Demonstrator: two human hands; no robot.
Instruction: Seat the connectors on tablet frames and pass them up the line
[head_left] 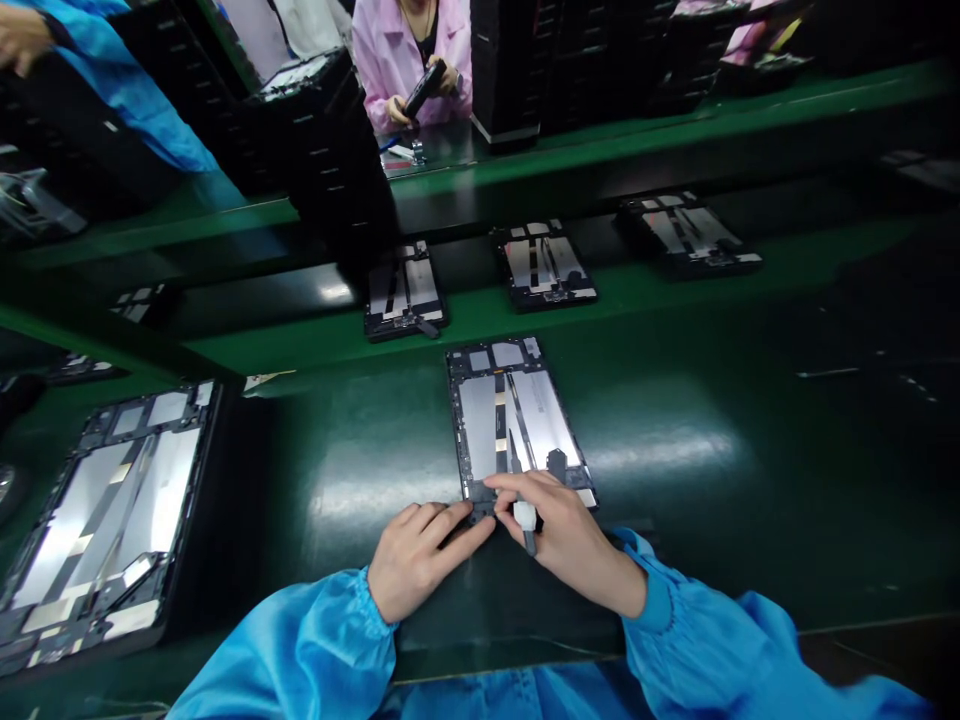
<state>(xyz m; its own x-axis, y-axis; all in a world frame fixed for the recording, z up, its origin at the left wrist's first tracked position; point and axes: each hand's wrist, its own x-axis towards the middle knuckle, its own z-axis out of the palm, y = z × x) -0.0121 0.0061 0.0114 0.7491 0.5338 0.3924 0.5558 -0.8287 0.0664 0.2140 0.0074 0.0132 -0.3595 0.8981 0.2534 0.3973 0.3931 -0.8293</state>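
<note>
An opened tablet [555, 415] lies on the green bench in front of me, its silvery inner plate and dark ribbon cables showing. My left hand [421, 555] rests at its lower left corner, fingers stretched out and touching the edge. Over the lower edge, my right hand [566, 535] is closed around dark tweezers [526, 516] with a white wrap, their points facing away from me. Thumb and index finger of that hand come close together at the tablet's edge. Whether a small part is between those fingertips cannot be made out.
A stack topped by another opened tablet [150, 490] stands at left. Three more opened tablets [544, 265] lie along a strip beyond the bench [337, 440]. Tall black tray stacks [330, 150] rise behind. Across, a person in pink [412, 60] holds a dark device; a blue sleeve shows upper left.
</note>
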